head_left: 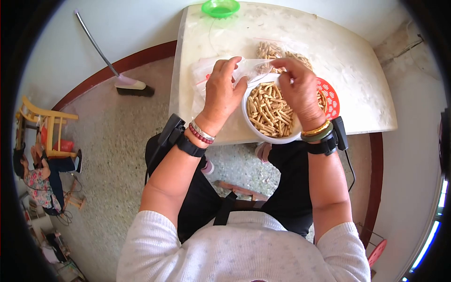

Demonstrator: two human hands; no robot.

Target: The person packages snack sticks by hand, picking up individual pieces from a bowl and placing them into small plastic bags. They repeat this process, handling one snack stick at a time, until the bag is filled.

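A clear plastic bag [256,68] is stretched between my two hands above the far rim of a white bowl [245,115]. My left hand [221,91] holds the bag's left side, its thumb and fingers curved in a C with film between them. At the other side, my right hand [300,89] has its fingers curled on the bag's edge and covers part of the bowl. Short tan sticks [270,110] fill the bowl. Under and beside my left hand lie flat clear bags [199,75] with red marks.
Filled bags of similar sticks [268,49] lie behind the bowl. A red perforated basket [332,101] sits at its right, and a green dish [221,8] at the table's [347,56] far edge. A broom [134,87] leans left; another person [42,183] sits far left.
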